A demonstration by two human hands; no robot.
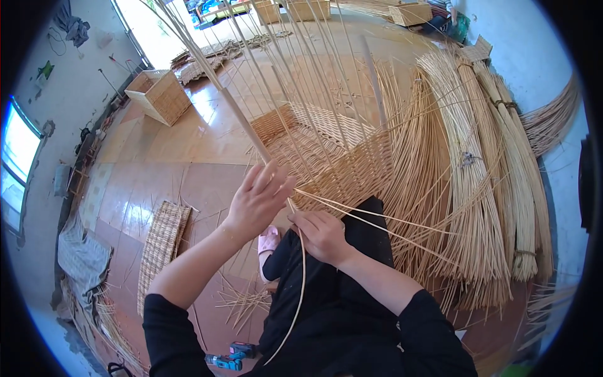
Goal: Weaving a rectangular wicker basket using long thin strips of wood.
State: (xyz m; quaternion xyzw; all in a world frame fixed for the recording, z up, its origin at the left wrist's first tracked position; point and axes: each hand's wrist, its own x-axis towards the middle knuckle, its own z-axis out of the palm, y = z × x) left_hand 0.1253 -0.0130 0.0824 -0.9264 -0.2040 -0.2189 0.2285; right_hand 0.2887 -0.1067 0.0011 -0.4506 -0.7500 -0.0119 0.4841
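A half-woven wicker basket (342, 178) tilts against my lap, with tall thin stakes rising from its sides. One thick wooden corner post (237, 113) slants up from its near left corner. My left hand (259, 198) is bent round that corner, its fingers curled at the foot of the post; the thumb side is partly hidden. Just below and to the right, my right hand (319, 235) pinches a pale wicker strand (304, 283) against the basket's lower edge. The strand's loose end hangs down over my leg. Other long strands (383, 217) trail from the corner to the right.
Large bundles of wicker rods (465, 176) lie along the right. A woven panel (162, 242) and cut scraps (245, 303) are on the floor at left. A cordless drill (232, 357) lies near my feet. Finished box basket (158, 95) stands far left; another person (440, 19) sits far right.
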